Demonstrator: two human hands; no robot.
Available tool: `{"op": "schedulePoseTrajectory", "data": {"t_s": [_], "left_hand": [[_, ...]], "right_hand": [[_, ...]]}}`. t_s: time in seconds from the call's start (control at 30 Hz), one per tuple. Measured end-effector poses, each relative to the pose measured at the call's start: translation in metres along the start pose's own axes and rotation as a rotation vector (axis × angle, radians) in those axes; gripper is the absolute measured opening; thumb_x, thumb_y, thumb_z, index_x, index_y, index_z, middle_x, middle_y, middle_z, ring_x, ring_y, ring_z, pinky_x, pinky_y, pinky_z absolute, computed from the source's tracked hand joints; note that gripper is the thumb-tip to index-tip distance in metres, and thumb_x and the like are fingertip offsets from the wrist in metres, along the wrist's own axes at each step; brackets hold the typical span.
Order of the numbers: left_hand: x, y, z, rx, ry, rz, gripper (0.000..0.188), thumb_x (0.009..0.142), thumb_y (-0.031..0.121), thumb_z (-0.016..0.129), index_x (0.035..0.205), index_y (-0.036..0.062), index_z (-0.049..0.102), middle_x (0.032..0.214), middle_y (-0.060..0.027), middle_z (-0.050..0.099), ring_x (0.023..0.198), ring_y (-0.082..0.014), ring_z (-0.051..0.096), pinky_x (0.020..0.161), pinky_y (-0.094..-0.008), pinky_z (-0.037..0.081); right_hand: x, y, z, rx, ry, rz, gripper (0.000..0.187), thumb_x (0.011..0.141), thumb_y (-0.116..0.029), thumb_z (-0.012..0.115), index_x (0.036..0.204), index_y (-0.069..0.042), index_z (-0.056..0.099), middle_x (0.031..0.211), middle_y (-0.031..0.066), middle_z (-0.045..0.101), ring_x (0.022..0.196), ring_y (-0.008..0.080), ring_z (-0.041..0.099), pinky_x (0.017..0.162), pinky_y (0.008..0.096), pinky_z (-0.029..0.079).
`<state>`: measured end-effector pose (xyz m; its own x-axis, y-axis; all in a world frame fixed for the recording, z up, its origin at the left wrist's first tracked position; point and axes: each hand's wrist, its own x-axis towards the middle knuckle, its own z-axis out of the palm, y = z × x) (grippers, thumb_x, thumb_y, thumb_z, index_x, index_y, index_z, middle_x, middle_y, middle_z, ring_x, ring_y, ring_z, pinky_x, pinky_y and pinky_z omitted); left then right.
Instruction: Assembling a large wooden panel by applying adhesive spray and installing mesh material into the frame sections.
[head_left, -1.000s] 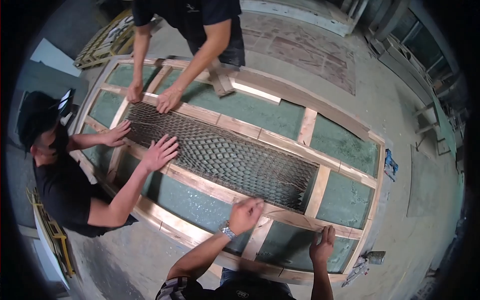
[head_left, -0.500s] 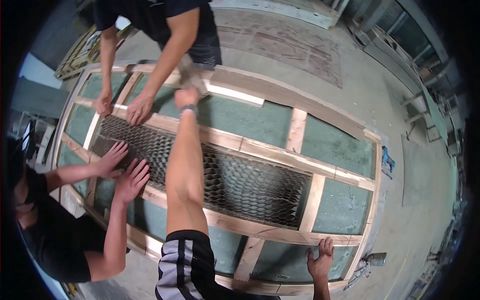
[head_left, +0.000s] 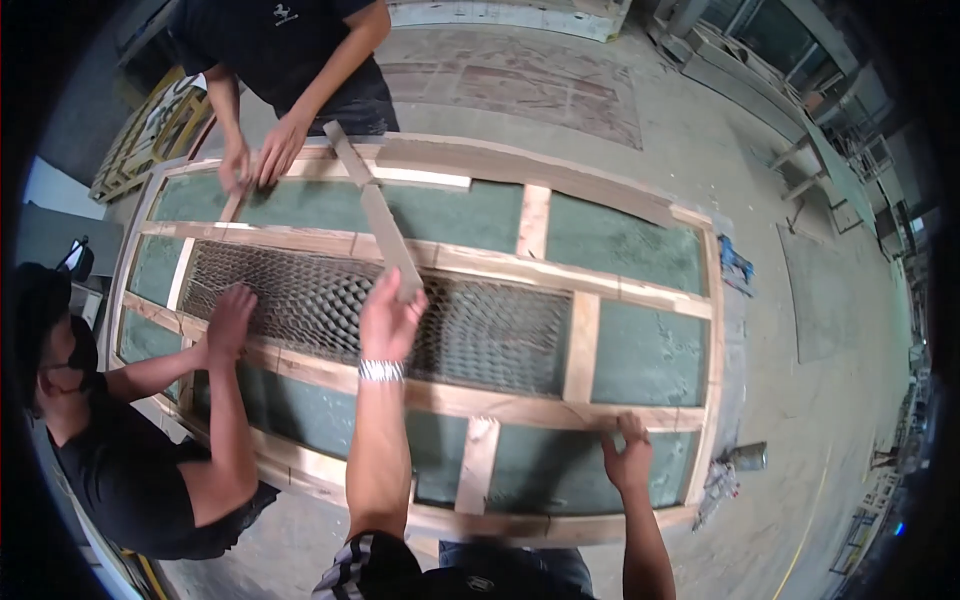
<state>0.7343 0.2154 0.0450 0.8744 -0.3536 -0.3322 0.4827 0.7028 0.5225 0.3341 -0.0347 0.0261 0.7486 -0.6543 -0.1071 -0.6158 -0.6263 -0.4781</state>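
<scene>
Left hand: the left hand (head_left: 388, 318) reaches far over the wooden frame (head_left: 640, 292), fingers closed on the near end of a loose wooden slat (head_left: 375, 212), apparently to carry it across.
Slat: angled away, above the wire mesh (head_left: 330, 300), its far end near a co-worker's hands (head_left: 262, 160).
Right hand: the right hand (head_left: 628, 462) presses open, fingers spread, on the frame's near rail, likely bracing the lean.
Left side: another person's hand (head_left: 230, 318) rests on the mesh's near rail.
</scene>
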Motion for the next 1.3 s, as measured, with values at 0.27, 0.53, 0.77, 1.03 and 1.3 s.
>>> {"op": "schedulePoseTrajectory", "data": {"t_s": [0.27, 0.53, 0.77, 1.03, 1.3], "left_hand": [[-0.289, -0.196, 0.03, 0.58, -0.074, -0.046, 0.065, 0.096, 0.005, 0.069, 0.154, 0.0002, 0.041, 0.112, -0.0026, 0.07, 0.085, -0.0102, 0.065, 0.073, -0.0269, 0.056], [-0.342, -0.221, -0.016, 0.86, 0.192, -0.067, 0.084, 0.095, 0.034, 0.075, 0.156, -0.0035, 0.031, 0.119, -0.0183, 0.069, 0.09, -0.0224, 0.073, 0.077, -0.0332, 0.06], [-0.33, -0.237, -0.045, 1.081, 0.081, -0.247, 0.023, 0.095, 0.016, 0.074, 0.107, -0.0037, 0.07, 0.085, -0.0042, 0.071, 0.063, -0.0098, 0.065, 0.056, -0.0247, 0.053], [-0.341, -0.245, -0.018, 1.18, 0.099, -0.336, 0.03, 0.089, 0.01, 0.079, 0.112, -0.0059, 0.069, 0.086, -0.0064, 0.071, 0.057, -0.0085, 0.059, 0.046, -0.0242, 0.045], [-0.319, -0.232, -0.063, 1.34, -0.099, -0.284, 0.034, 0.083, 0.012, 0.086, 0.105, -0.0064, 0.068, 0.084, -0.0066, 0.072, 0.062, -0.0107, 0.06, 0.053, -0.0265, 0.047]], "right_hand": [[0.013, -0.075, -0.039, 0.943, -0.583, -0.144, 0.055, 0.097, -0.012, 0.07, 0.146, 0.004, 0.051, 0.128, 0.0116, 0.068, 0.116, 0.0177, 0.062, 0.102, 0.0325, 0.049], [-0.006, 0.098, -0.066, 0.712, -1.222, -0.166, 0.059, 0.091, 0.001, 0.069, 0.147, 0.0, 0.052, 0.111, 0.0066, 0.071, 0.088, 0.0129, 0.066, 0.081, 0.0296, 0.054], [-0.012, 0.128, -0.037, 0.235, -1.084, -0.338, 0.043, 0.083, -0.009, 0.078, 0.124, -0.002, 0.068, 0.099, 0.008, 0.074, 0.085, 0.0178, 0.067, 0.081, 0.036, 0.053], [-0.019, 0.136, -0.038, 0.178, -0.967, -0.317, 0.033, 0.08, -0.012, 0.083, 0.11, -0.003, 0.074, 0.094, 0.0059, 0.074, 0.089, 0.0184, 0.067, 0.081, 0.0341, 0.052], [0.009, 0.129, -0.04, 0.453, -0.85, -0.158, 0.033, 0.08, -0.011, 0.083, 0.111, -0.002, 0.076, 0.095, 0.0095, 0.076, 0.091, 0.0165, 0.068, 0.083, 0.0318, 0.053]]}}
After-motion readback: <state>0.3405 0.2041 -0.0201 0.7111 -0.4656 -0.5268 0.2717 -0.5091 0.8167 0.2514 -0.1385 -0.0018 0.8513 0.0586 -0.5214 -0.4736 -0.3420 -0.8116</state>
